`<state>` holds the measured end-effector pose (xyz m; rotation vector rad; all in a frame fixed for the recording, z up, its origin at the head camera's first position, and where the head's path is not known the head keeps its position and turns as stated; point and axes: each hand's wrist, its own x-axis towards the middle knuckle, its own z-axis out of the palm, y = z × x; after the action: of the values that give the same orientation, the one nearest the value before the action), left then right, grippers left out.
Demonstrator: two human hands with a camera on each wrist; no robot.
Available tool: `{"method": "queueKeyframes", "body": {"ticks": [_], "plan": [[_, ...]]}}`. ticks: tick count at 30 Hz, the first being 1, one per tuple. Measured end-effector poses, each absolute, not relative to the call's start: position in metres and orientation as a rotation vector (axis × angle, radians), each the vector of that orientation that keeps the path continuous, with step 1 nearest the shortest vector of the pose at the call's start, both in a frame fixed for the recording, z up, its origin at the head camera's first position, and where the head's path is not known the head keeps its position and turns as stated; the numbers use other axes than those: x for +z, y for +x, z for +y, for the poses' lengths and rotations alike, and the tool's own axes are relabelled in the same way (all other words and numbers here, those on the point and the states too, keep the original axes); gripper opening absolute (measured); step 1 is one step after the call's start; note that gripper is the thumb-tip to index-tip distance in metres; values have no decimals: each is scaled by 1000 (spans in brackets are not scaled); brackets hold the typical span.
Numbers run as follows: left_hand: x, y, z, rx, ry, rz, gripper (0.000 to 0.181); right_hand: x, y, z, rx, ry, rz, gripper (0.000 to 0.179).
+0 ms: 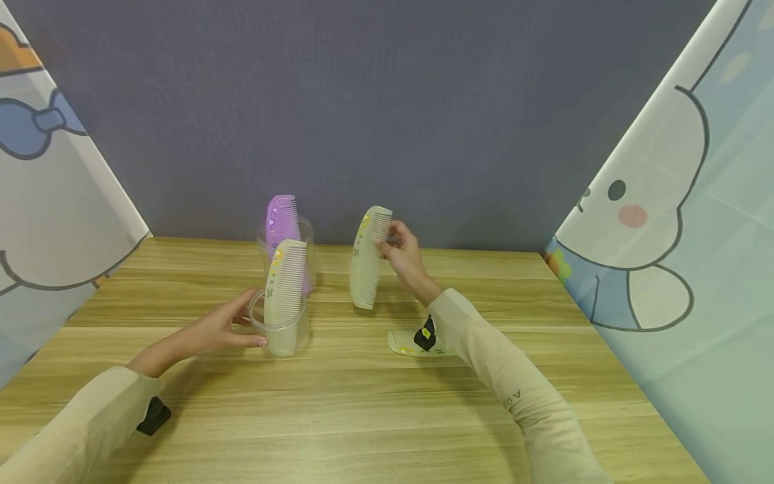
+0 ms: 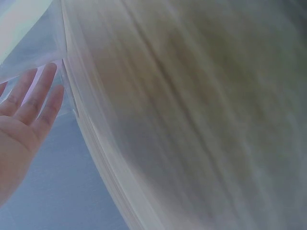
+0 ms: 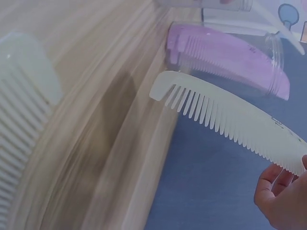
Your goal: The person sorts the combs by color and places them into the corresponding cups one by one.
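My right hand (image 1: 404, 255) pinches a pale cream comb (image 1: 365, 262) by its toothed side, holding it nearly upright above the back of the table. In the right wrist view, the comb's (image 3: 230, 110) wide-toothed end points away from the fingers. My left hand (image 1: 220, 329) is at the left side of a clear plastic cup (image 1: 305, 331), its thumb in front and the other fingers behind. Those fingers look straight in the left wrist view. Another cream comb (image 1: 284, 282) stands in that cup. Just behind, a second clear cup (image 1: 310, 249) holds purple comb (image 1: 280, 222) shapes that overlap.
One more cream comb (image 1: 402, 341) lies flat on the wooden table (image 1: 338, 410), partly hidden by the right wrist's black strap piece (image 1: 425, 336). A dark grey wall panel (image 1: 387, 121) rises along the back edge. Cartoon-printed sheets flank both sides.
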<state>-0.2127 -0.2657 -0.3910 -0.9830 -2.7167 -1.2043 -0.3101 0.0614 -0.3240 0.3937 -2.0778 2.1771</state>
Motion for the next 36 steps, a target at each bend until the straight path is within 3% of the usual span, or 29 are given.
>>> {"method": "queueKeyframes", "body": {"ticks": [36], "plan": [[-391,-212,-266,-1197,-986,-2714,79,-273,-264,6,2350,846,-1757,34]]}}
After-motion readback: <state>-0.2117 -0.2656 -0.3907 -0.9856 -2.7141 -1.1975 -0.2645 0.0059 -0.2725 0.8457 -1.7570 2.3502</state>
